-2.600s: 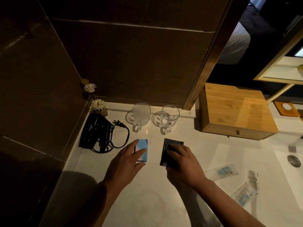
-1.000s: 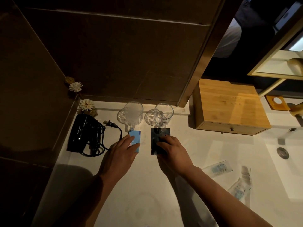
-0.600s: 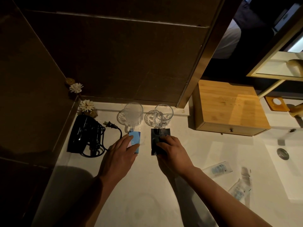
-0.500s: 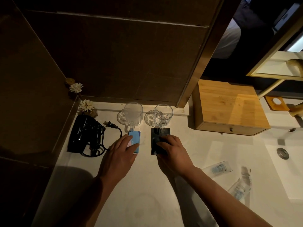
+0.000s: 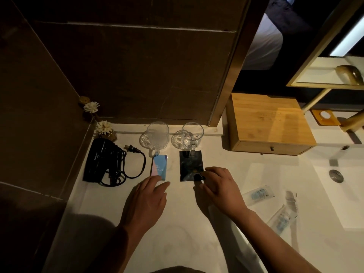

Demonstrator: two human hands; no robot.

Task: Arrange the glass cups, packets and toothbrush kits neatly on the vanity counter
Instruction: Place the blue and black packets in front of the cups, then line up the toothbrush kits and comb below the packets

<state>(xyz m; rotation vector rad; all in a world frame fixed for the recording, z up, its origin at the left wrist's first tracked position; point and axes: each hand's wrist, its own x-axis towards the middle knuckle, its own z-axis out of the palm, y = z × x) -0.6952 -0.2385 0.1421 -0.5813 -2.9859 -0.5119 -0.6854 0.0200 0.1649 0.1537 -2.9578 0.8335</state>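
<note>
Two glass cups, the left cup (image 5: 157, 134) and the right cup (image 5: 192, 135), stand side by side at the back of the white vanity counter (image 5: 177, 223). A blue packet (image 5: 159, 167) lies flat in front of the left cup, a black packet (image 5: 190, 165) in front of the right one. My left hand (image 5: 146, 201) hovers just below the blue packet, fingers apart, holding nothing. My right hand (image 5: 218, 187) rests at the black packet's near right corner, fingertips touching it. Two clear-wrapped toothbrush kits, one (image 5: 258, 195) and another (image 5: 284, 212), lie askew at the right.
A black hair dryer (image 5: 102, 160) with coiled cord and plug sits at the left beside a small flower ornament (image 5: 103, 128). A wooden drawer box (image 5: 269, 125) stands at the back right. The sink basin with its drain (image 5: 335, 175) is at far right.
Both hands have drawn back toward me off the packets, which now lie uncovered in front of the cups. The cups and kits have not moved.
</note>
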